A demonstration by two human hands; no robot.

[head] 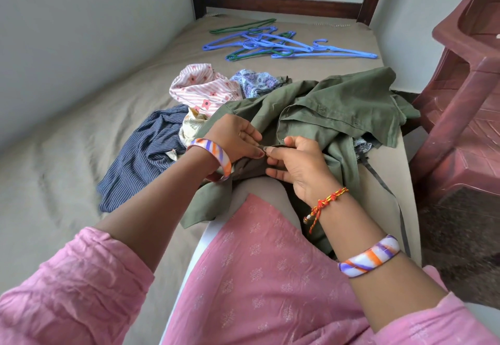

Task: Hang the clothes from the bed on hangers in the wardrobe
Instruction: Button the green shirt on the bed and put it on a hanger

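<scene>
Head view, hands: the left hand point(238, 139) and the right hand point(295, 166) meet at the centre of the frame, fingertips pinching a small dark fastening on the crumpled olive-green cotton shirt point(338, 109); whether it is a button or a hook is too small to tell.
Head view, garment in hand: the green shirt lies spread from centre to right of the frame, part of it over the person's knee, the rest on the tan bedsheet point(67, 196). It is on no hanger.
Head view, waiting clothes: a navy pin-striped shirt point(140, 160) lies left of centre; a pink-and-white striped floral garment point(203, 87) and a pale blue printed cloth point(257, 81) are heaped just above the hands; a cream piece point(192, 125) shows between them.
Head view, hangers: a loose tangle of blue and green plastic hangers point(270, 43) lies in the upper centre, well apart from the clothes, all bare.
Head view, surroundings: a maroon plastic chair point(465, 101) stands at the right edge; dark wooden bed rails point(281, 3) cross the top. No wardrobe is in view.
Progress: judged early. Nothing seen here is hung; every visible garment remains on the bed.
Left to do: finish the fastening, slip a hanger in, carry it to the wardrobe, then repeat for the rest.
</scene>
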